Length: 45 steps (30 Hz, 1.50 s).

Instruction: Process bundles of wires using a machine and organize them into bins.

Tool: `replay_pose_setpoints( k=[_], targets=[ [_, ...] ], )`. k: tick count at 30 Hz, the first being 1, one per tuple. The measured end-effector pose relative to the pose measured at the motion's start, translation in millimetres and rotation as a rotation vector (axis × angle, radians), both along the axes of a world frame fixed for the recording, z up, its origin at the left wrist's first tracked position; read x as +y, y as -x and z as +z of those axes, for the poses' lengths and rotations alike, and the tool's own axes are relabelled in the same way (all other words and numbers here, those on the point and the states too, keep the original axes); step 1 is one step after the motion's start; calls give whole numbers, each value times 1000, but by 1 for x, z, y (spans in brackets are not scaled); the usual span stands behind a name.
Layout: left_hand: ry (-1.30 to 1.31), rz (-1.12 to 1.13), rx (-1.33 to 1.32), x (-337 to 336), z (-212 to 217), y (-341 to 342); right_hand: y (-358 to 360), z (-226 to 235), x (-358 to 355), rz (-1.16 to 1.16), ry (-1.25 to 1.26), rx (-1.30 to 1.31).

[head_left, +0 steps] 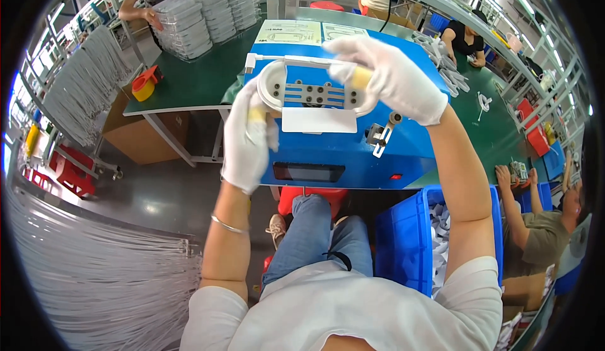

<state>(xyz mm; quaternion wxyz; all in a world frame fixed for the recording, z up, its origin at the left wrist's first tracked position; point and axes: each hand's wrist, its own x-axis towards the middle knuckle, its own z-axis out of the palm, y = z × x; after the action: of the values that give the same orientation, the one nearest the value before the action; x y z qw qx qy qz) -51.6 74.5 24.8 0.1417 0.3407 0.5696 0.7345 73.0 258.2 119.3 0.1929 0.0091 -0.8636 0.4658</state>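
A white cable (273, 75) loops around a slotted metal fixture plate (324, 91) with several dark screws, on top of a blue machine (372, 155). Its boxy white connector (251, 63) sticks out at the left end of the upper strand. My left hand (241, 143), in a white glove with yellow tape on a finger, is closed on the left bend of the loop. My right hand (397, 77), gloved and taped alike, pinches the cable at the right side, its index finger raised and blurred. A white rectangular plate (319, 120) sits below the fixture.
A small metal bracket (379, 137) stands on the machine's right. Paper sheets (290, 33) lie at its back. On the green table (485, 130) are bundled cables (447, 64) and a tape dispenser (146, 83). A blue bin (403, 237) of white scraps stands below. Co-workers sit and stand around.
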Motion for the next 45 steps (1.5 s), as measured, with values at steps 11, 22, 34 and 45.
replay_pose_setpoints(
  k=[11, 22, 34, 45],
  targets=[
    [-254, 144, -202, 10, -37, -41, 26, -4, -10, -342, -849, 85],
    [-409, -260, -2, -8, 41, -83, -35, 63, -46, -194, -764, 228],
    [853, -470, 1090, -35, -30, -91, -113, -132, -100, -218, -913, -290],
    [990, -746, 819, -28, -117, -117, -155, -217, -88, -68, 95, -730]
  ],
)
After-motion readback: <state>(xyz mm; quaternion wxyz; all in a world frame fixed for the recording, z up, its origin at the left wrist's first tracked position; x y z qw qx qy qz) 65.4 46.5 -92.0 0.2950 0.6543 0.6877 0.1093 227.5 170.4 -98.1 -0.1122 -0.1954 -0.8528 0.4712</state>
